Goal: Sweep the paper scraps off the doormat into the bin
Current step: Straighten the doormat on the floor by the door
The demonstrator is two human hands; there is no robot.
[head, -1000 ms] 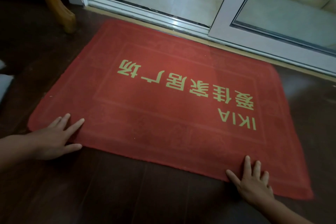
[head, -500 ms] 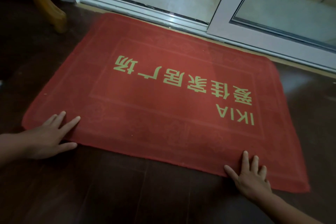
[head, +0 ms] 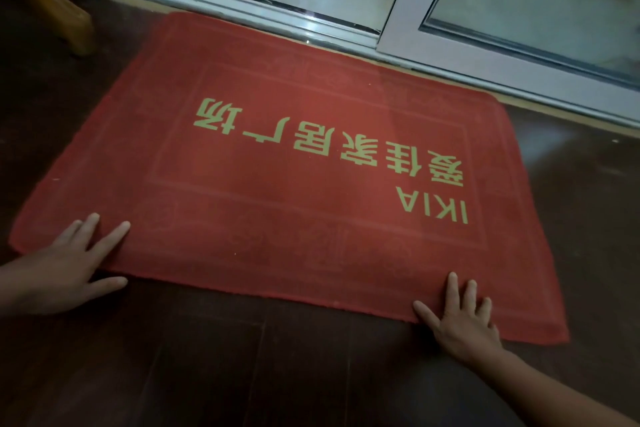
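Red rectangular fabric doormat (head: pixel 311 163) is lying flat on dark wooden floor (head: pixel 242 374), just near of white sliding-door track (head: pixel 263 15). Left hand (head: pixel 65 267) and right hand (head: pixel 464 322), fingers straight and spread, are pressing its near edge.

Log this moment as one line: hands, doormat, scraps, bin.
left hand: open, fingers on doormat near-left corner | right hand: open, fingers on near edge | scraps: none clearly visible | bin: not in view

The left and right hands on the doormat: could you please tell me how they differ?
The left hand lies at the doormat's near left corner; the right hand lies near its right corner. The left hand's fingers slant rightward; the right hand's point almost straight ahead. Both lie flat, fingers straight.
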